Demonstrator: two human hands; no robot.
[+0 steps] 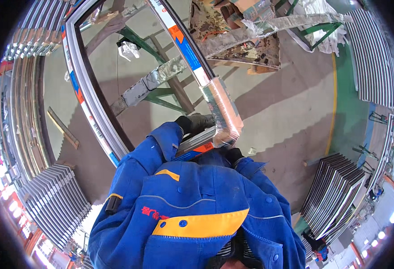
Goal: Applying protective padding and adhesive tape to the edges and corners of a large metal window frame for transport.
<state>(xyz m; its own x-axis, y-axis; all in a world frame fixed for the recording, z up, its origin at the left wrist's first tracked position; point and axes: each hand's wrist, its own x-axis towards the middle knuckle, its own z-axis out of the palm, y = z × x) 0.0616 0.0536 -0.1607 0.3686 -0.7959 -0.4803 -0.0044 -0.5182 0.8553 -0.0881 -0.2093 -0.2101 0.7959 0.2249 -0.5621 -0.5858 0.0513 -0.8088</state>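
Observation:
A large rectangular window frame (87, 107) stretches out before me, its bars covered with white, blue and orange protective tape. Its near right corner carries a cardboard corner guard (223, 107) wound in clear film. My left hand (201, 121), in a greyish glove, closes over the near bar just left of that guard. Beside the guard's lower end, a black cuff (233, 155) marks my right wrist. The right hand's fingers are hidden by the guard and my jacket, so their grip does not show.
Padded trestle beams (161, 74) on green legs (163, 96) pass beneath the frame. A worn board (268, 51) with cardboard lies at the far side. Frame stacks stand at the left (55, 201) and right (333, 193). A loose strip (62, 127) lies on the floor.

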